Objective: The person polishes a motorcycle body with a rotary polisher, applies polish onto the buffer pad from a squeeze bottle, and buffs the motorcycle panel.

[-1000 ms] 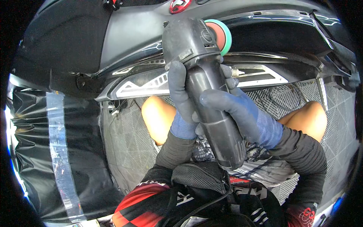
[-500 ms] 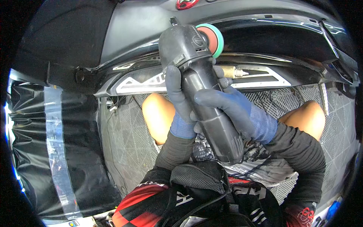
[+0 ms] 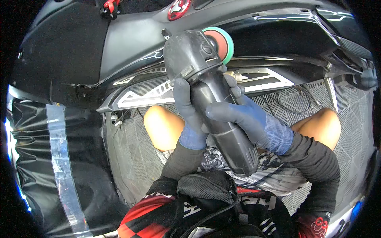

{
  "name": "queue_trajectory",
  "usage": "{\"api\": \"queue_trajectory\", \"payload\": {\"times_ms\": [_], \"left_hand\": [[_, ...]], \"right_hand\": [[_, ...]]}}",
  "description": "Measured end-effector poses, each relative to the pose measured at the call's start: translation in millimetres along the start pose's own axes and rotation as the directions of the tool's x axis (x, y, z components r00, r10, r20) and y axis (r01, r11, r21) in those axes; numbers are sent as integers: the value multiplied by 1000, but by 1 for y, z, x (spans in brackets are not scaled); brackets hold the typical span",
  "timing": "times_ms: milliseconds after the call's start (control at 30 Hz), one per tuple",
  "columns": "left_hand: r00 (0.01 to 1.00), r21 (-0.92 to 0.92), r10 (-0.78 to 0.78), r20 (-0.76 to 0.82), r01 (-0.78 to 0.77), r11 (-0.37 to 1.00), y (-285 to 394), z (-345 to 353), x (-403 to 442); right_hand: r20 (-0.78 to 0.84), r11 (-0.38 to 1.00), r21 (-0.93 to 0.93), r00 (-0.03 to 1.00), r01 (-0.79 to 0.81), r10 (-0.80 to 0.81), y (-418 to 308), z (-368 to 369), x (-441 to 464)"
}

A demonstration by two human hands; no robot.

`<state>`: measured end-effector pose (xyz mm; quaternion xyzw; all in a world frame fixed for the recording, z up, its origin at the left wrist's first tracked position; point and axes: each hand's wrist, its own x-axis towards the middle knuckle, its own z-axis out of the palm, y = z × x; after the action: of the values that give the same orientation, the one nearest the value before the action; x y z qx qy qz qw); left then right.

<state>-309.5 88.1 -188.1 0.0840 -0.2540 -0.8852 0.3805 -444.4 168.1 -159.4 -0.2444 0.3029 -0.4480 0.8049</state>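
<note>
Grey patterned floor (image 3: 131, 158); black sheeting (image 3: 31, 158) at left, pale strip (image 3: 60, 162) down it; edge glare (image 3: 8, 137), source unclear.

This looks like a vehicle workshop, perhaps a detailing bay. Glossy black bodywork (image 3: 274, 39) with a metal-trimmed footboard (image 3: 266, 85) spans the far side, and a polisher (image 3: 212, 91) with a foam pad (image 3: 225, 48) is held near it in work gloves (image 3: 274, 129). Ribbed floor tiles (image 3: 133, 154), loose cables (image 3: 303, 102) and a small bottle (image 3: 237, 76) lying on the footboard suit such a place.
</note>
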Motion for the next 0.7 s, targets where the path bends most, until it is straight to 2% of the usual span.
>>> {"api": "queue_trajectory", "payload": {"times_ms": [67,200,267,300,400,433,467,500,567,600,700], "left_hand": [[996,-52,-28,84,32,998,-7,8,4],[990,4,-74,122,74,997,-21,18,12],[988,-46,-129,86,133,990,-26,30,14],[982,11,-110,151,110,994,-29,29,20],[980,118,-142,137,126,985,-38,39,27],[961,102,-175,215,156,982,-38,32,30],[958,107,-187,220,167,980,-43,33,31],[987,184,-132,91,113,976,-48,36,29],[997,268,-72,-31,77,960,-58,43,32],[992,243,-116,49,101,965,-64,49,35],[965,157,-205,162,180,971,-83,63,37]], "right_hand": [[15,992,30,992,122,-122,1,-2,-8],[23,983,135,992,123,-127,-1,-12,-29],[-39,966,185,984,180,-176,1,-14,-35],[-61,958,203,979,205,-196,0,-15,-39],[-28,932,254,965,260,-262,-2,-23,-56],[-23,924,135,933,358,-358,7,-31,-56],[-18,910,75,913,407,-407,9,-35,-60],[-14,890,16,890,456,-456,8,-37,-63],[-64,878,183,897,442,-437,-1,-38,-79],[-83,866,239,898,439,-432,-6,-39,-87],[-52,875,284,918,391,-393,-8,-48,-103]]}}
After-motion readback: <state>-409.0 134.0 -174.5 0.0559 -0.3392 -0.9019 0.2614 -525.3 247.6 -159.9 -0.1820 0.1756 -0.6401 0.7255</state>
